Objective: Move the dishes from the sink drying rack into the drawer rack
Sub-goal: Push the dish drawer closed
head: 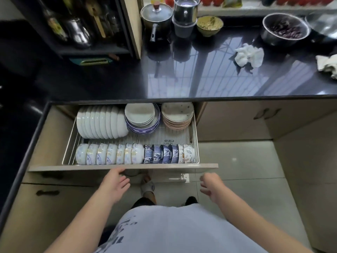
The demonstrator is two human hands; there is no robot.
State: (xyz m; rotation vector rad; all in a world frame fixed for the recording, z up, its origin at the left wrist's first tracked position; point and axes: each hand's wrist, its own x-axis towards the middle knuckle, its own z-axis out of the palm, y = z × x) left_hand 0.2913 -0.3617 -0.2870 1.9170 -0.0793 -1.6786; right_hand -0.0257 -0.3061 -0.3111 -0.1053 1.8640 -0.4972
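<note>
Drawer rack [165, 136] nearly full, bare wire mid-right; both hands [116, 181] empty, loosely spread below its front edge.

The back of the drawer rack [193, 136] runs under the bench [182, 77] edge, which hides the far rims of the rear plate stacks [177, 114]. The left hand [114, 183] reaches under the drawer front [164, 166], so its fingertips are out of sight. The right hand [209, 185] is motion-blurred; how its fingers lie is unclear. A lid [324, 24] and a cloth [328, 64] are cut off by the right edge. A foot [147, 185] is partly hidden by the shirt [173, 230].
</note>
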